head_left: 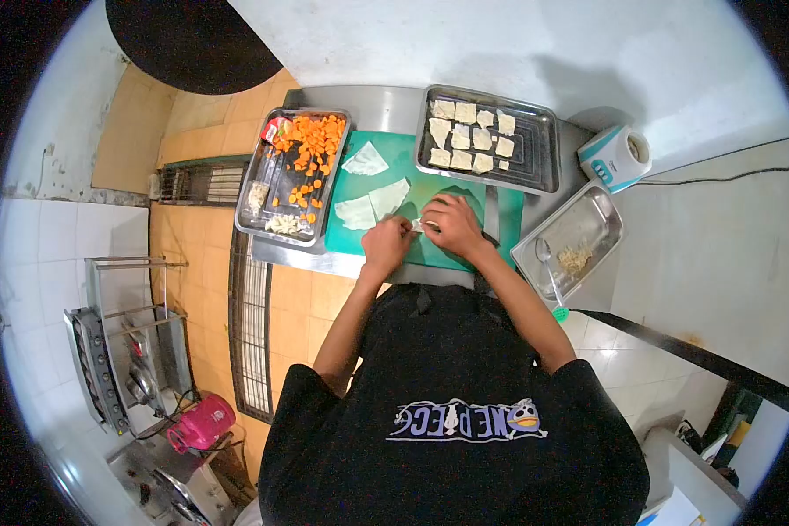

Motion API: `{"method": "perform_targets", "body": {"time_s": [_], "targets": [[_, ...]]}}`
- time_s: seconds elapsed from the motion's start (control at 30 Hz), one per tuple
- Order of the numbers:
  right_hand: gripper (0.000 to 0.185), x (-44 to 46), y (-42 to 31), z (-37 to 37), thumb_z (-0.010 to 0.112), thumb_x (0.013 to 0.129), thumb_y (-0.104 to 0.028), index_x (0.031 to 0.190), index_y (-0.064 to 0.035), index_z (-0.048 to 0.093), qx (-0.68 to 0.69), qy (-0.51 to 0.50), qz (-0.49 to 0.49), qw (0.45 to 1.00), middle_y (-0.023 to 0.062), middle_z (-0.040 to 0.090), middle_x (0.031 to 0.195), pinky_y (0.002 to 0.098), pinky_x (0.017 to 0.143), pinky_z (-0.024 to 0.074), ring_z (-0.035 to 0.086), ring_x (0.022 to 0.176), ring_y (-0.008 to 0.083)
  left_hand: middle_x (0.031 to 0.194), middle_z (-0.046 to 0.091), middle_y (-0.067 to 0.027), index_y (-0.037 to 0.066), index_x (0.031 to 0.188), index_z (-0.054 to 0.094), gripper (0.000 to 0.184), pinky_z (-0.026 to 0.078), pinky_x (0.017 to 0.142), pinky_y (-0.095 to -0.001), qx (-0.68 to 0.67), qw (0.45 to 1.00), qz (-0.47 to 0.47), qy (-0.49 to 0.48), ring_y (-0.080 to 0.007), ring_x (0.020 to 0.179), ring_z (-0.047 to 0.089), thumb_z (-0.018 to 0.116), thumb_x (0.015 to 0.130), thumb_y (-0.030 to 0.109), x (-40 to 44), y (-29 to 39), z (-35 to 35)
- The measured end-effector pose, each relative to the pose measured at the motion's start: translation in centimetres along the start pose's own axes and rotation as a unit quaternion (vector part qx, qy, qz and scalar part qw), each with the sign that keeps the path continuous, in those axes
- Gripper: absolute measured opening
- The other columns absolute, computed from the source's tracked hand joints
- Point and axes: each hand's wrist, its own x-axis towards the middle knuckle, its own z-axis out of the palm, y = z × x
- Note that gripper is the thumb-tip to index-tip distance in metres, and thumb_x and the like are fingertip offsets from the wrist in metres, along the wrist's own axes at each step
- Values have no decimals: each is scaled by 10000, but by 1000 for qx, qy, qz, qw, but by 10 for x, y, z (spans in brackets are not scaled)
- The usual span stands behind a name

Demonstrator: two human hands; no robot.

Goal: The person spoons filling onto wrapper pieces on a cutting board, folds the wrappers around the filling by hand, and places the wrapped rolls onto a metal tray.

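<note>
My left hand [388,244] and my right hand [451,226] meet over the near part of a green cutting board [430,254]. Between their fingertips is a small pale piece of dough wrapper [417,226], mostly covered by the fingers. Both hands are closed in a pinch on it. Beyond and left of my left hand, thin white dough sheets [389,198] lie flat on the board, one of them cut to a triangle [366,159]. Right of my right hand is a flat grey blade-like object [491,209], partly hidden.
At left stands a metal tray [260,230] with sliced carrots [314,145] and chopped white pieces [285,225]. A tray [548,167] at the back holds several pale dough squares. To the right are a steel pan [609,210] with a spoon [548,263] and shredded filling, and a white-and-blue box [614,158].
</note>
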Motion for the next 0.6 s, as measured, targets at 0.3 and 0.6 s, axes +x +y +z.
{"method": "perform_targets", "body": {"time_s": [0.3, 0.6], "targets": [[153, 0, -2, 2, 739, 840, -266, 946, -158, 756, 21, 9, 13, 1000, 15, 724, 1083, 480, 982, 449, 609, 1196, 266, 946, 795, -134, 100, 1190, 655, 372, 578, 766, -438, -228, 973, -19, 44, -331, 932, 771, 799, 897, 278, 6, -12, 24], [203, -3, -3, 8, 761, 843, -258, 1028, -176, 753, 30, 30, 54, 998, 54, 722, 1134, 490, 1006, 444, 604, 1211, 295, 930, 794, -134, 35, 1093, 686, 322, 572, 680, -350, -300, 953, -7, 47, -216, 722, 768, 831, 877, 225, 17, -26, 41]]}}
